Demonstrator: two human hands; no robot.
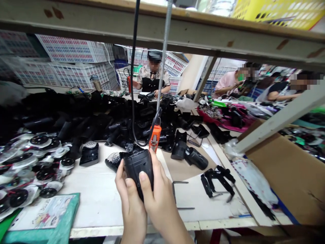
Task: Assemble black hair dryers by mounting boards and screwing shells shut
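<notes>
A black plastic housing point(137, 165) is held above the white work surface point(93, 193) between my two hands. My left hand point(132, 200) wraps its left side, thumb on the near face. From the right, my right hand point(158, 188) grips it, with its thumb also laid on that face. Just beyond them hangs an orange electric screwdriver point(154, 136) on a coiled spring and a black cable; its lower end is hidden by my right fingers. Behind the housing lies a black part with a mesh face point(113, 159), partly covered. A similar mesh-faced part point(89, 154) stands farther left.
Small motors with black discs point(42, 173) pile up at left. Black casings point(134, 118) heap across the back. Black strips point(218, 181), metal rods point(186, 207) and a cardboard box point(289, 162) are at right. A shelf beam point(193, 27) crosses overhead. Co-workers point(152, 78) sit beyond.
</notes>
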